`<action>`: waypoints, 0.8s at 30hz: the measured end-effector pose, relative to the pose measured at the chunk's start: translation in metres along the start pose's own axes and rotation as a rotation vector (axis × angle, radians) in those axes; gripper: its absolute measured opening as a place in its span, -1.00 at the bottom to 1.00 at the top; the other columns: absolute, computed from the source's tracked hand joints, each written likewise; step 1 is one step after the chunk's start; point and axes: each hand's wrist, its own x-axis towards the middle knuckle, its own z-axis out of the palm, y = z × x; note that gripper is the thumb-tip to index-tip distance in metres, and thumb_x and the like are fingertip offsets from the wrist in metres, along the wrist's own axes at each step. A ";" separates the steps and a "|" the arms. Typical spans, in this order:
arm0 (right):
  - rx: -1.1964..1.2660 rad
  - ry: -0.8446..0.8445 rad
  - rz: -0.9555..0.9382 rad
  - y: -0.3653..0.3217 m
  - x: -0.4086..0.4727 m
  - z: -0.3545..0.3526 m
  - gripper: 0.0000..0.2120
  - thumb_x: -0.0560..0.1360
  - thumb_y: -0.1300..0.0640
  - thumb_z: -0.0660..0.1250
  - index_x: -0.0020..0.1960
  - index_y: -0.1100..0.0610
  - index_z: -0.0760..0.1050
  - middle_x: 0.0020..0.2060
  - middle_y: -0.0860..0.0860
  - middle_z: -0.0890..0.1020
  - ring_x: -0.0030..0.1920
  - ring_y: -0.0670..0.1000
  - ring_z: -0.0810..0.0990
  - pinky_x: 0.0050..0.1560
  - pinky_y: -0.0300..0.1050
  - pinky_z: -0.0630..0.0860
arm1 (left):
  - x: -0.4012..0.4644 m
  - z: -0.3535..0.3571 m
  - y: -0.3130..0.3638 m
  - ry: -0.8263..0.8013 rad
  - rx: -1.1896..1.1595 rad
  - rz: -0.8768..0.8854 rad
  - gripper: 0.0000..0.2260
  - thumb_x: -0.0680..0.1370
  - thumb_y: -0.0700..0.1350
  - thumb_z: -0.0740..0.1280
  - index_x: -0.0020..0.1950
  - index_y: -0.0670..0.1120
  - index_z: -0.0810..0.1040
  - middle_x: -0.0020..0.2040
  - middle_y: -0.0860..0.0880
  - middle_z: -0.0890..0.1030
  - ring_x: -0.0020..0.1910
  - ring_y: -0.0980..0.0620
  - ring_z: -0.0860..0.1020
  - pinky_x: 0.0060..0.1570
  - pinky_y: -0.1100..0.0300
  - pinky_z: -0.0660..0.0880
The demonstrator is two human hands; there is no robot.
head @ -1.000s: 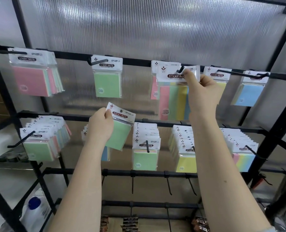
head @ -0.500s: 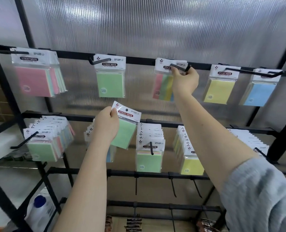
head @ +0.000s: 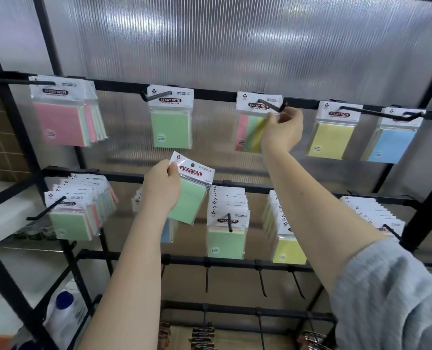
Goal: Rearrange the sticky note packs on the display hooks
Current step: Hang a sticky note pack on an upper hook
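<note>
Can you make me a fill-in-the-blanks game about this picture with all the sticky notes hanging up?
1. The left hand holds a loose pack whose notes are ____.
2. The right hand reaches to the striped pack on the ____ row of hooks.
3. The pack at the far right of the top row is coloured ____.
4. The sleeve on the right arm is ____.

Missing words: green; top; blue; grey

packs point(head: 170, 122) on hooks point(head: 157, 95), two rows
</note>
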 end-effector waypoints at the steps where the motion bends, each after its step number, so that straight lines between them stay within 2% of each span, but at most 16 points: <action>1: 0.009 0.006 0.004 0.002 -0.004 -0.004 -0.83 0.52 0.21 0.30 0.12 0.15 0.47 -0.04 -0.04 0.54 -0.07 -0.08 0.50 -0.09 -0.36 0.33 | -0.003 -0.002 0.001 0.006 0.008 0.001 -0.67 0.66 -0.09 0.04 -0.29 -0.16 0.27 -0.34 -0.02 0.37 -0.41 0.08 0.28 -0.47 0.23 0.15; 4: 0.006 0.005 0.020 0.006 -0.018 -0.019 -0.92 0.55 0.18 0.29 0.03 0.13 0.50 -0.11 -0.07 0.55 -0.12 -0.10 0.51 -0.15 -0.35 0.38 | -0.014 -0.007 0.003 0.020 0.024 0.006 -0.65 0.66 -0.08 0.04 -0.32 -0.12 0.23 -0.36 0.00 0.36 -0.42 0.09 0.29 -0.47 0.23 0.15; 6: 0.007 -0.016 0.025 0.009 -0.030 -0.031 -0.93 0.56 0.16 0.28 -0.01 0.12 0.52 -0.17 -0.09 0.57 -0.20 -0.17 0.52 -0.22 -0.44 0.42 | -0.023 -0.011 0.003 0.028 0.028 0.012 -0.66 0.65 -0.08 0.04 -0.31 -0.14 0.24 -0.36 -0.02 0.37 -0.40 0.05 0.29 -0.44 0.16 0.17; 9: -0.004 -0.050 0.026 0.014 -0.053 -0.055 -0.92 0.56 0.14 0.28 -0.06 0.10 0.54 -0.25 -0.16 0.55 -0.27 -0.27 0.49 -0.36 -0.57 0.35 | -0.041 -0.017 0.003 0.037 0.026 0.027 -0.68 0.65 -0.07 0.04 -0.28 -0.16 0.26 -0.34 -0.07 0.38 -0.36 -0.03 0.30 -0.35 0.09 0.21; 13: -0.040 -0.078 0.030 0.022 -0.085 -0.090 -0.87 0.56 0.08 0.27 -0.11 0.09 0.54 -0.31 -0.17 0.55 -0.29 -0.23 0.49 -0.33 -0.47 0.36 | -0.074 -0.026 0.006 0.030 -0.029 0.030 -0.68 0.65 -0.08 0.05 -0.25 -0.21 0.28 -0.33 -0.10 0.38 -0.36 -0.02 0.28 -0.36 0.09 0.19; 16: -0.060 -0.120 0.061 0.031 -0.107 -0.113 -0.78 0.58 0.06 0.23 -0.18 0.13 0.49 -0.40 -0.13 0.48 -0.37 -0.18 0.42 -0.35 -0.37 0.31 | -0.098 -0.034 0.004 0.036 -0.044 0.009 -0.69 0.64 -0.07 0.05 -0.24 -0.21 0.27 -0.33 -0.09 0.33 -0.37 0.00 0.25 -0.39 0.11 0.17; 19: -0.094 -0.172 0.086 0.034 -0.127 -0.130 -0.72 0.60 0.05 0.19 -0.26 0.11 0.42 -0.45 -0.13 0.40 -0.41 -0.16 0.34 -0.41 -0.37 0.26 | -0.116 -0.042 0.002 0.055 -0.043 -0.005 -0.67 0.64 -0.06 0.05 -0.20 -0.27 0.30 -0.31 -0.10 0.36 -0.35 0.01 0.26 -0.38 0.13 0.19; 22: -0.109 -0.223 0.084 0.034 -0.145 -0.142 -0.63 0.60 0.08 0.19 -0.38 0.05 0.31 -0.50 -0.12 0.34 -0.44 -0.13 0.28 -0.45 -0.38 0.26 | -0.129 -0.053 0.005 0.083 -0.029 -0.001 -0.66 0.65 -0.05 0.07 -0.31 -0.14 0.24 -0.37 -0.02 0.33 -0.40 0.05 0.26 -0.41 0.20 0.17; 24: -0.126 -0.238 0.085 0.033 -0.154 -0.146 -0.63 0.59 0.09 0.19 -0.40 0.03 0.33 -0.52 -0.13 0.36 -0.45 -0.14 0.31 -0.45 -0.38 0.26 | -0.134 -0.061 0.009 0.107 -0.039 0.017 -0.65 0.65 -0.04 0.09 -0.34 -0.06 0.22 -0.39 0.02 0.31 -0.42 0.11 0.26 -0.47 0.29 0.16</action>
